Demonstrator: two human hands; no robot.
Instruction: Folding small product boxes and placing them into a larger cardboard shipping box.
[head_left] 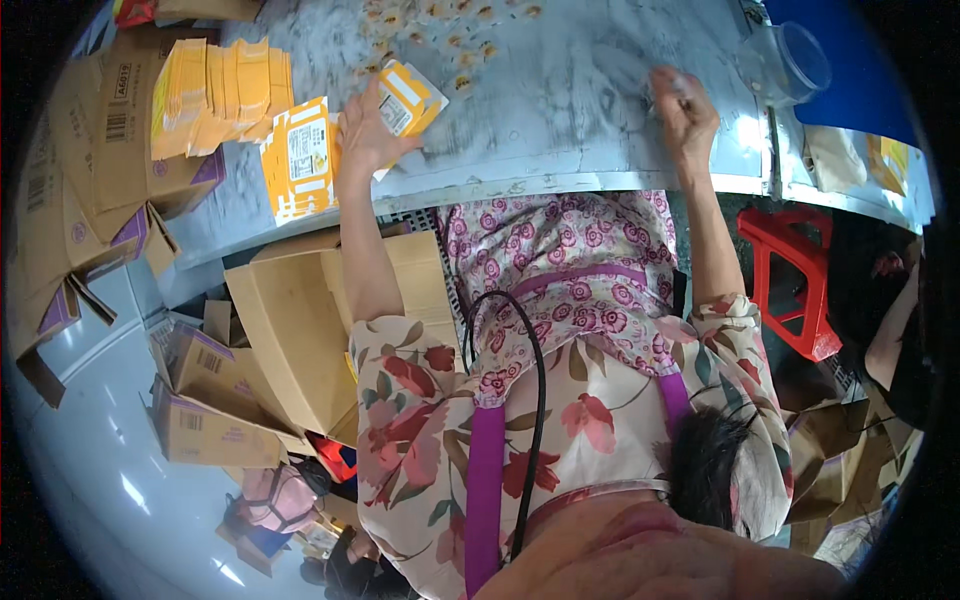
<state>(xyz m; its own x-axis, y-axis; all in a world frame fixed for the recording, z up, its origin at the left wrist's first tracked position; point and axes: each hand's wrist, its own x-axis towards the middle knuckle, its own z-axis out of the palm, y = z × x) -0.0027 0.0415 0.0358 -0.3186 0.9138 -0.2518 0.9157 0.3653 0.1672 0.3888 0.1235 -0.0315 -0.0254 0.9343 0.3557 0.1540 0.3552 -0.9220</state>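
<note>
My left hand [368, 135] lies over flat yellow and white cartons on the metal table, its thumb stretched out to the side. One carton [308, 160] is left of the hand, near the table's edge. Another carton [408, 98] sticks out on the hand's right, partly under the fingers. My right hand [688, 115] is raised at the right of the table with its fingers curled together. Whether something small is between those fingers cannot be made out. Small orange and clear pieces [460, 55] are scattered on the far part of the table.
Stacked yellow flat cartons [220, 95] rest on a cardboard box [110, 130] at the left. A clear plastic tub [790, 65] stands at the far right. Below the table are an open cardboard box [300, 320] and a red stool [790, 270]. Another person's arm [895, 320] shows at the right.
</note>
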